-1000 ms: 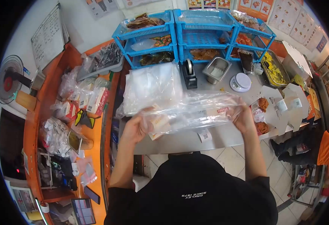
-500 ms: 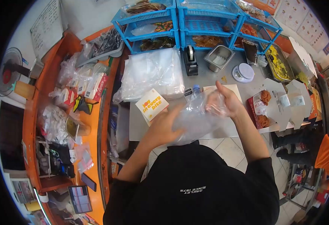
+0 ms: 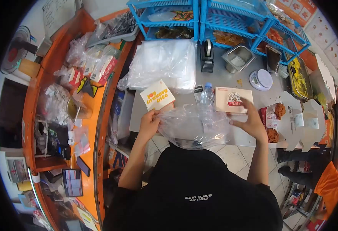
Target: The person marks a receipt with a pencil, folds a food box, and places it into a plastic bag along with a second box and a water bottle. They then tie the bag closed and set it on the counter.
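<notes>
A clear plastic bag (image 3: 188,127) is spread wide at the front edge of the metal table. My left hand (image 3: 149,123) pinches its left side. My right hand (image 3: 252,121) has its thumb and fingers apart at the bag's right side, beside a white printed box (image 3: 233,101). Behind the bag stands a water bottle (image 3: 207,94) with a blue cap. A box with yellow and orange lettering (image 3: 157,96) lies just beyond my left hand.
A stack of plastic bags (image 3: 163,63) lies behind the lettered box. Blue racks (image 3: 225,29) line the back, near a tape dispenser (image 3: 207,57), metal container (image 3: 238,57) and scale (image 3: 260,79). Open chicken boxes (image 3: 292,119) stand right. A person in orange (image 3: 331,183) is at far right.
The bag has been opened out, and my hands have moved apart. My right hand has come down and right, uncovering the white box. The whole view has shifted somewhat.
</notes>
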A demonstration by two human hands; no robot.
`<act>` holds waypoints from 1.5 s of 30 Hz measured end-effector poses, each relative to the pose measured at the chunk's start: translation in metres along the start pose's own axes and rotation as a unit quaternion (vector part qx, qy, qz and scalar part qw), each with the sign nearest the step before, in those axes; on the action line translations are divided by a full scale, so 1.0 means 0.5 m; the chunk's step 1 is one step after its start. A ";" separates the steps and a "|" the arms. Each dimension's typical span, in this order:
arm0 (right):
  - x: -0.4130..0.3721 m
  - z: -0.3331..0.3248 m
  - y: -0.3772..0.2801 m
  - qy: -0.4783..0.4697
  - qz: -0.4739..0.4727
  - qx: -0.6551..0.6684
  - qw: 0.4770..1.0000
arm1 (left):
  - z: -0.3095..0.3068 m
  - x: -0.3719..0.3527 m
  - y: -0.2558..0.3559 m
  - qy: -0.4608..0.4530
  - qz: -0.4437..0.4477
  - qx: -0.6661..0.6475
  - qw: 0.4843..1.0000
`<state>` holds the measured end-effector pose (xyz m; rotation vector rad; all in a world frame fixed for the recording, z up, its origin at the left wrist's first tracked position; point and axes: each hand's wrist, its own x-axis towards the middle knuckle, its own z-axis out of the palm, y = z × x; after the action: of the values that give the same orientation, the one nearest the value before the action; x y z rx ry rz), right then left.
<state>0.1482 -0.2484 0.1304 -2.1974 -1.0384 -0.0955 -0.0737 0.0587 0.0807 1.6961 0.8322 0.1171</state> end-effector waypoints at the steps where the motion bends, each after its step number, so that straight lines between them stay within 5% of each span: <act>1: 0.008 0.005 -0.028 -0.069 0.031 0.208 0.975 | 0.007 -0.004 -0.009 0.001 0.002 0.001 1.000; 2: 0.013 0.021 -0.061 -0.131 0.063 0.406 0.902 | 0.008 -0.009 -0.022 0.000 -0.006 0.003 1.000; 3: 0.008 0.046 -0.101 -0.276 0.128 0.452 0.838 | 0.004 -0.008 -0.032 -0.002 0.004 0.023 1.000; 5: -0.030 0.167 -0.121 -0.278 0.002 0.198 0.940 | -0.010 -0.010 -0.031 -0.001 0.018 0.043 0.999; 8: -0.067 0.219 -0.127 -0.181 -0.018 0.094 0.979 | -0.027 -0.079 0.030 0.010 0.015 0.144 0.989; 9: -0.076 0.222 -0.132 -0.163 -0.017 0.083 0.983 | -0.017 -0.120 0.077 0.090 0.186 0.340 0.917; 10: -0.080 0.227 -0.130 -0.163 -0.014 0.082 0.983 | -0.002 -0.144 0.116 0.163 0.345 0.507 0.773; 11: -0.079 0.236 -0.124 -0.153 -0.037 0.052 0.986 | 0.018 -0.152 0.141 0.161 0.347 0.505 0.773; 13: -0.077 0.252 -0.113 -0.145 -0.062 0.020 0.987 | 0.069 -0.162 0.174 -0.121 0.321 0.227 0.911; 14: -0.075 0.260 -0.110 -0.202 -0.057 -0.006 0.978 | 0.116 -0.143 0.151 -0.158 0.295 0.229 0.914; 15: -0.071 0.267 -0.107 -0.255 -0.050 -0.032 0.965 | 0.160 -0.103 0.100 -0.196 0.270 0.231 0.914; 17: -0.077 0.270 -0.089 -0.246 -0.035 -0.144 0.958 | 0.205 -0.004 -0.035 -0.080 0.349 0.421 0.833; 19: -0.060 0.239 -0.053 -0.265 0.016 -0.297 0.917 | 0.141 0.026 -0.016 -0.183 0.117 0.525 0.823; 23: -0.024 0.201 -0.038 -0.211 -0.057 -0.347 0.912 | 0.118 0.061 0.009 -0.266 0.142 0.585 0.753; 25: -0.007 0.203 -0.065 -0.191 -0.031 -0.372 0.908 | 0.124 0.065 0.011 -0.250 0.190 0.531 0.787; 27: 0.010 0.197 -0.120 -0.270 0.016 -0.273 0.923 | 0.139 0.060 0.004 -0.240 0.229 0.470 0.818; 29: -0.010 0.242 -0.103 -0.332 0.049 -0.108 0.936 | 0.161 0.061 0.000 -0.228 0.178 0.434 0.853; 32: -0.064 0.207 -0.021 -0.333 0.084 -0.271 0.899 | 0.116 0.087 -0.019 -0.220 0.247 0.507 0.796; 34: -0.085 0.217 0.007 -0.326 0.054 -0.338 0.881 | 0.135 0.072 0.001 -0.238 0.202 0.519 0.796; 36: -0.040 0.168 0.000 -0.449 0.075 -0.298 0.839 | 0.147 0.076 0.016 -0.256 0.167 0.529 0.792; 38: 0.120 0.095 0.077 -0.589 0.252 0.010 0.768 | 0.150 0.093 0.009 -0.295 0.151 0.430 0.840; 40: 0.115 0.068 0.117 -0.178 0.239 -0.041 0.954 | 0.162 0.082 0.030 -0.300 0.103 0.459 0.830; 42: 0.133 0.086 0.150 -0.076 0.142 -0.305 0.939 | 0.167 0.059 0.053 -0.305 0.055 0.492 0.813; 44: 0.142 0.113 0.184 -0.111 0.140 -0.292 0.940 | 0.164 0.016 0.075 -0.247 0.322 0.482 0.776; 45: 0.143 0.121 0.199 -0.141 0.132 -0.284 0.939 | 0.157 -0.004 0.095 -0.249 0.319 0.482 0.777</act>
<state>0.2535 -0.2078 0.0534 -2.9299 -0.9304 0.0538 -0.0150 -0.0092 0.0992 2.7547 -0.2153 -0.3612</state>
